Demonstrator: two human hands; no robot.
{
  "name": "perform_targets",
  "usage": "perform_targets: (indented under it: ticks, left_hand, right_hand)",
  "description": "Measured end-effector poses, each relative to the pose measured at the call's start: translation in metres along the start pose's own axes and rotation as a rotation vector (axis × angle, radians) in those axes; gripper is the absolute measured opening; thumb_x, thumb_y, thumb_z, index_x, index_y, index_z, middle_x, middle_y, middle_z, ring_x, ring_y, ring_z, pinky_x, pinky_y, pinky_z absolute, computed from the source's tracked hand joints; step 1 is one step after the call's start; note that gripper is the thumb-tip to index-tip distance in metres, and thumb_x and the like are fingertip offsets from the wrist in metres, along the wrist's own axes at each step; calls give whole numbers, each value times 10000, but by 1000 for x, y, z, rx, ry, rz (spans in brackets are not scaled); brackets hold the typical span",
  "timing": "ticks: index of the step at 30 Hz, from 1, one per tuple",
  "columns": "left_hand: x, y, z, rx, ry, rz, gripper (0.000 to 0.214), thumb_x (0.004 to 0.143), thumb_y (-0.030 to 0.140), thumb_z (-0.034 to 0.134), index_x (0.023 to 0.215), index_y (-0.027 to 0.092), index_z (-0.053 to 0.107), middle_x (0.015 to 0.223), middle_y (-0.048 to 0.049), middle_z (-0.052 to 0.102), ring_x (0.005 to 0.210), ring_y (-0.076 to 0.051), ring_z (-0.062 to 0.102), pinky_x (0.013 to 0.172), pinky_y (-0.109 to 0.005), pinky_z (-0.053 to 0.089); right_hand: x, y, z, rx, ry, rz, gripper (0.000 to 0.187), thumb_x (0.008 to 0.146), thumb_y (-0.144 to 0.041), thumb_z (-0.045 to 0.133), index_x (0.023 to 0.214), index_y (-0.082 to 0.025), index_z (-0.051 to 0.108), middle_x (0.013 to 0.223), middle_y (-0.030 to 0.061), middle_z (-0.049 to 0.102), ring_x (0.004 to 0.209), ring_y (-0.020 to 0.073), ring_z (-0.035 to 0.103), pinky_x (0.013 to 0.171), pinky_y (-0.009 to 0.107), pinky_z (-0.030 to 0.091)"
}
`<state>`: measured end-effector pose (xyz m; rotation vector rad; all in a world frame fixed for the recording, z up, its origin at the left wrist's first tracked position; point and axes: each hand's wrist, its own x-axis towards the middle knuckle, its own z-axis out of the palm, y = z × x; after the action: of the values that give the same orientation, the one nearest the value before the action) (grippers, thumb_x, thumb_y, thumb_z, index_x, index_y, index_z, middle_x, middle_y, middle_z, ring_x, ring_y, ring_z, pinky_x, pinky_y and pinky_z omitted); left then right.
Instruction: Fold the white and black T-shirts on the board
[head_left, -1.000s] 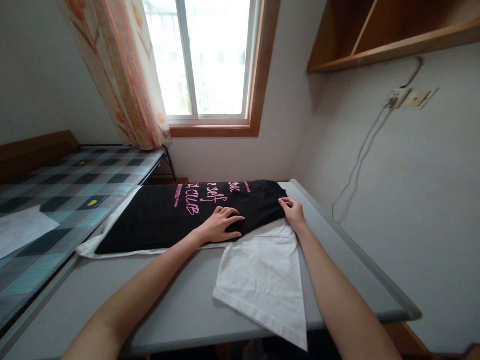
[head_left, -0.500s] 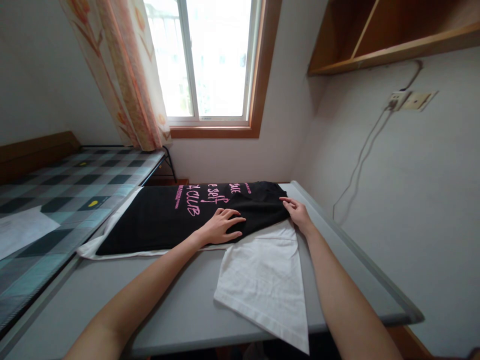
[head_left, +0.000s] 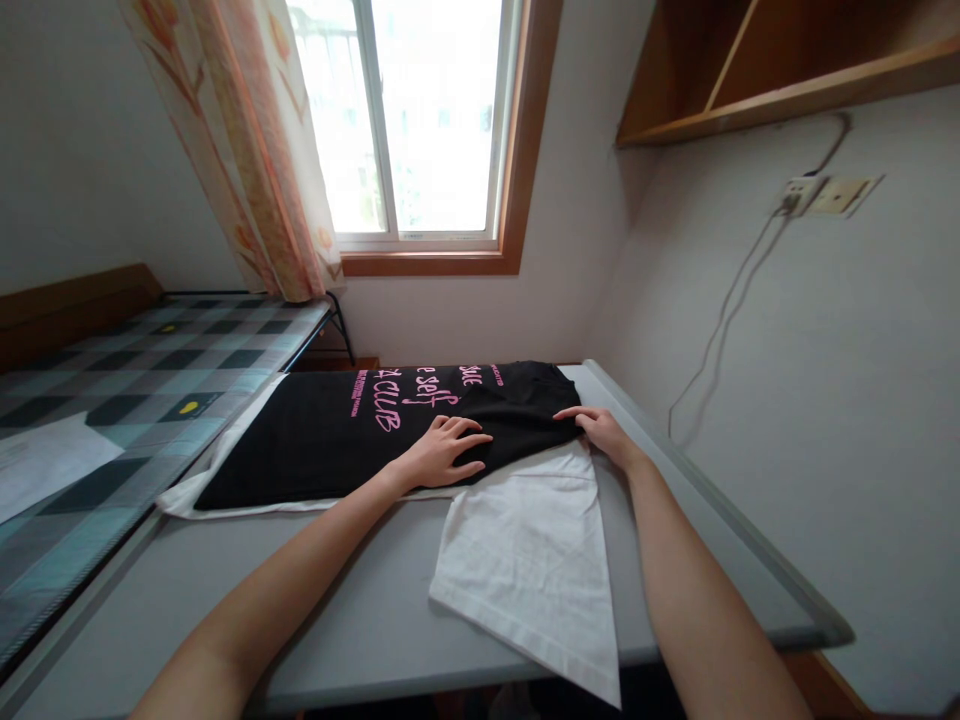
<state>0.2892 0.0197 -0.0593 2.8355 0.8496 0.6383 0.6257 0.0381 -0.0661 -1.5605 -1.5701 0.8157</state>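
A black shirt (head_left: 315,440) with pink lettering lies lengthwise on the grey table (head_left: 360,600). White cloth shows along its left and near edges. A white sleeve (head_left: 525,560) spreads toward me, its corner hanging past the table's near edge; I cannot tell whether black and white are one garment or two. My left hand (head_left: 442,455) rests flat on the black cloth near its middle, fingers spread. At the shirt's right end, my right hand (head_left: 604,432) touches the black cloth with its index finger stretched out. The undersides of its other fingers are hidden.
To the left stands a bed with a checked mattress (head_left: 225,345) and a white sheet of paper (head_left: 56,460). A curtain (head_left: 247,150) hangs beside the window. On the right are a wall socket (head_left: 799,195) with a cord and a wooden shelf (head_left: 750,120) above.
My right hand has shifted slightly, its index finger now reaching straighter across the black cloth. My left hand and the shirt stay in place.
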Motion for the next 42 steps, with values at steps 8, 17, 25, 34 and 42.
perform_targets:
  ticks: [8, 17, 25, 34, 42]
  left_hand:
    - [0, 1, -1, 5, 7, 4, 448, 903, 469, 510, 1318, 306, 556, 1305, -88, 550, 1190, -249, 507, 1052, -424, 315]
    - [0, 1, -1, 10, -11, -5, 453, 907, 472, 501, 1325, 303, 548, 1315, -86, 544, 1201, -245, 497, 1058, -419, 302]
    - [0, 2, -2, 10, -6, 16, 454, 913, 469, 492, 1324, 285, 552, 1312, -97, 549, 1204, -247, 501, 1042, -414, 320]
    - [2, -1, 9, 124, 49, -258, 515, 979, 507, 288, 1443, 314, 399, 1494, -65, 414, 1372, -249, 360, 1069, -440, 284]
    - [1, -4, 18, 221, -9, -249, 597, 916, 607, 372, 1442, 327, 406, 1512, -65, 396, 1390, -290, 341, 1110, -479, 251]
  right_hand:
    - [0, -3, 0, 63, 122, -63, 359, 641, -245, 450, 819, -183, 756, 846, 34, 730, 832, 204, 628, 778, 308, 485]
    - [5, 5, 0, -49, 114, -169, 279, 634, -219, 495, 812, -196, 709, 902, 47, 715, 907, 224, 620, 893, 377, 447]
    - [5, 1, 8, -503, 253, -215, 227, 707, -185, 460, 763, -217, 677, 986, 70, 658, 998, 257, 566, 931, 447, 391]
    - [3, -7, 17, -566, 362, -179, 253, 809, -258, 452, 823, -223, 702, 996, 65, 676, 963, 253, 571, 899, 428, 399]
    - [-18, -54, 84, -737, 121, -565, 462, 946, -477, 406, 1243, -204, 632, 1404, 96, 523, 1315, 255, 413, 1082, 414, 276]
